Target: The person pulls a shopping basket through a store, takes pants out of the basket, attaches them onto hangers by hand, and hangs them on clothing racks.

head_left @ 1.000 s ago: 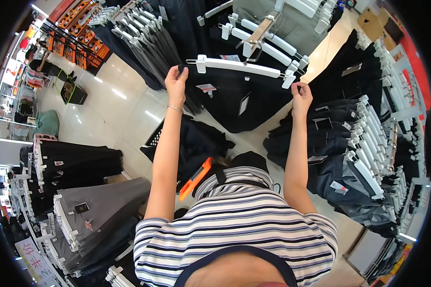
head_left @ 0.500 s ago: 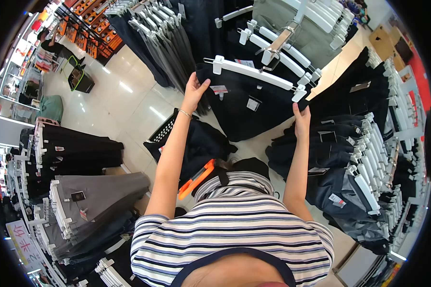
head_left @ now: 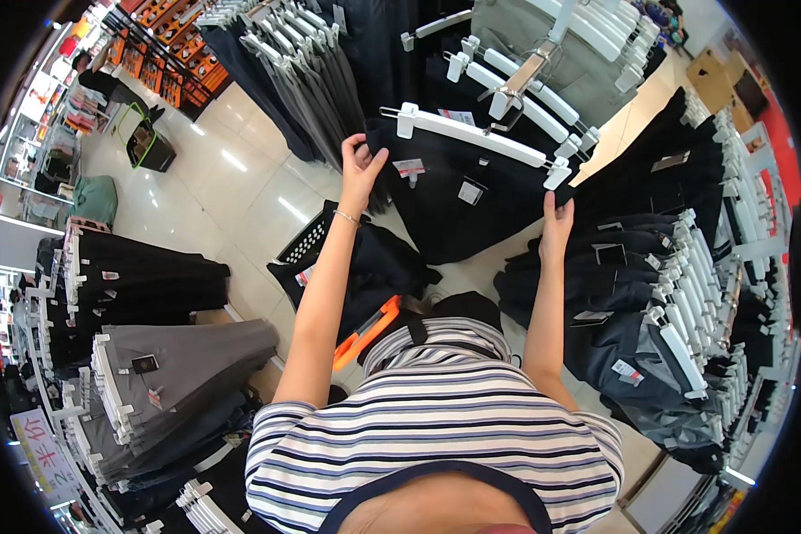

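A black garment [head_left: 445, 209], wide at the top and skirt-like, hangs in front of me from a white clip hanger [head_left: 472, 138]. White and red tags [head_left: 409, 166] lie on its front. At its upper left edge is my left hand [head_left: 361, 171], fingers curled, thumb against the cloth. My right hand [head_left: 557, 222] pinches the opposite edge, just below the hanger's right clip. How much cloth lies between the fingers is hard to see. More white hangers [head_left: 529, 107] sit behind on the metal rack arm [head_left: 525, 76].
Below my left arm, a black basket [head_left: 307, 236] with an orange handle [head_left: 369, 334] holds dark clothing. Racks of grey trousers [head_left: 307, 89], dark garments [head_left: 596, 258] and grey garments [head_left: 182, 351] surround me. Farther off, another basket [head_left: 147, 147] stands near a crouching person [head_left: 107, 84].
My left hand has shifted very slightly and its fingers are a little more curled. The garment and my right hand are almost unchanged.
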Demonstrator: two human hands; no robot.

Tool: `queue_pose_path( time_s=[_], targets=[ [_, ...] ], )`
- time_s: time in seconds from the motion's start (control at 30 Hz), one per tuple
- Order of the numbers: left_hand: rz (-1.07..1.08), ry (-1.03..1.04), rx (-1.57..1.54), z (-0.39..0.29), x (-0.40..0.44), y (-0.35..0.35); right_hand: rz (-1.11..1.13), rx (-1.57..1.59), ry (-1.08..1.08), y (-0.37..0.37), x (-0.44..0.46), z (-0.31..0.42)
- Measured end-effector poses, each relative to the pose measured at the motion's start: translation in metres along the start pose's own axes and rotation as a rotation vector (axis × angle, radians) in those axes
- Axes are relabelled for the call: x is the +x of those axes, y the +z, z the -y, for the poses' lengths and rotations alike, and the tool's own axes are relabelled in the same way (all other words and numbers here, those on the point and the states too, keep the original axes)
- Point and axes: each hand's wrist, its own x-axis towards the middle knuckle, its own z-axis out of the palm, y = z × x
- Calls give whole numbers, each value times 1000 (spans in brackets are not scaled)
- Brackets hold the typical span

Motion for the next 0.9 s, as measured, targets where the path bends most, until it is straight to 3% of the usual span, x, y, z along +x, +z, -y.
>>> queue_pose_path(
  time_s=[0.13, 0.27, 0.4, 0.47, 0.53, 0.73, 0.9],
  targets=[
    [93, -123, 116, 10, -7, -6, 97, -8, 94, -14, -12, -4],
    [14, 20, 119, 6, -11, -1, 134, -58, 35, -17, -14, 13],
    [-19, 117, 60, -4, -8, 8, -109, -382, -258, -8, -7, 28],
    [-9, 192, 130, -3, -6, 8, -277, -667, -575, 23, -21, 75],
    [-61, 205, 151, 2, -4, 8, -280, -678, -810, 43, -29, 90],
    [-109, 246, 163, 11, -2, 10, 328, -486, -745, 117, -31, 111],
    [-99, 218, 104, -2, -9, 15, 543, -512, -886, 168, -12, 108]
  ],
)
